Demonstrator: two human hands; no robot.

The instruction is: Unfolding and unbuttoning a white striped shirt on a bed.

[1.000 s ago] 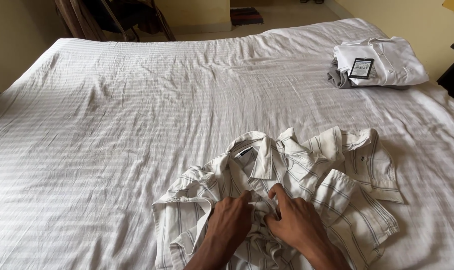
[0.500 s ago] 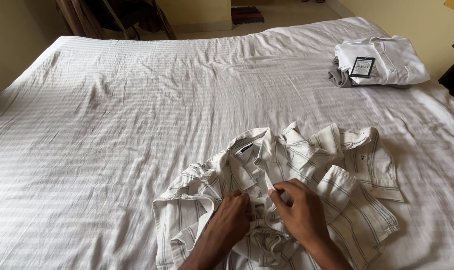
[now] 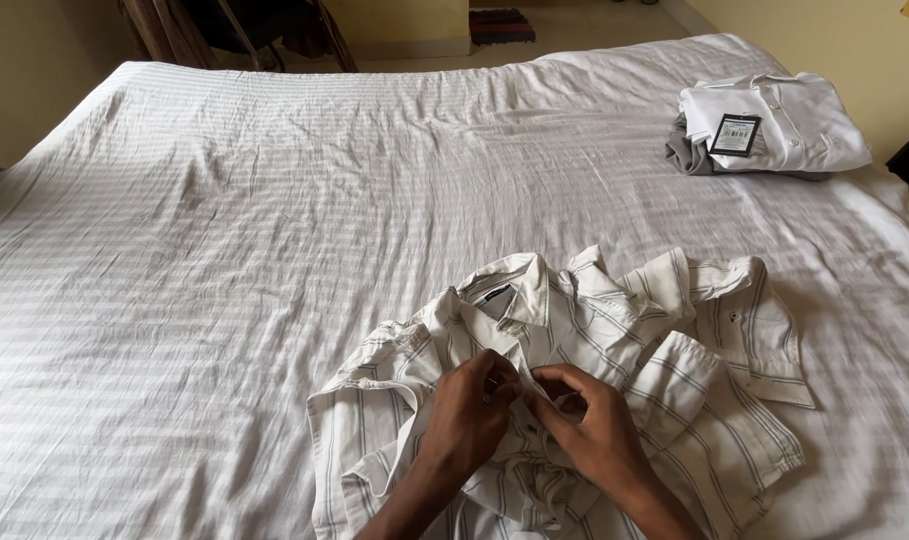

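A crumpled white shirt with thin grey stripes (image 3: 675, 400) lies on the near part of the bed, collar pointing away from me. My left hand (image 3: 470, 410) and my right hand (image 3: 585, 420) meet at the shirt's front opening just below the collar. Both pinch the front edges of the fabric between fingers and thumbs, fingertips almost touching each other. A cuffed sleeve (image 3: 745, 320) is spread out to the right.
The bed is covered by a wrinkled white sheet with faint stripes (image 3: 255, 230). A folded white shirt with a black tag (image 3: 785, 125) rests on a grey garment at the far right corner. A dark chair (image 3: 245, 25) stands beyond the bed.
Both hands have moved up the shirt front toward the collar and closed in on the front edges. The collar area has been pulled a little straighter.
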